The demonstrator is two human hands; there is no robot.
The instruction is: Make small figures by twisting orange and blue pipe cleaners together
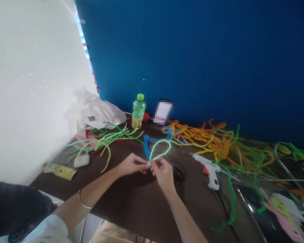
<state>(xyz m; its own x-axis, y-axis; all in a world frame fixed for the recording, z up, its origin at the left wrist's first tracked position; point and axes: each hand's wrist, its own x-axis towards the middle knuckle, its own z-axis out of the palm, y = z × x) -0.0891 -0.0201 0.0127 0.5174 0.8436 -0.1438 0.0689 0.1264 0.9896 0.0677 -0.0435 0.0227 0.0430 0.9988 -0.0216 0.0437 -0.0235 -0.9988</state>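
A light green pipe cleaner [170,147] is bent into a loop that rises above both hands. My left hand [133,165] pinches the lower end of it between thumb and fingers. Close beside it, my right hand [164,172] also grips the pipe cleaner at the base of the loop, fingertips nearly touching the left ones. Just behind the loop lies a blue pipe-cleaner piece [147,145] on the brown table [134,199]. The exact ends of the green stem are hidden by my fingers.
A white glue gun [209,168] with a cord lies to the right, near orange pipe cleaners [192,133] and a long green one [231,192]. Leftward are green stems [111,136], a white case [81,161] and a yellow packet [60,171]. A bottle [138,111] and phone [163,112] stand behind.
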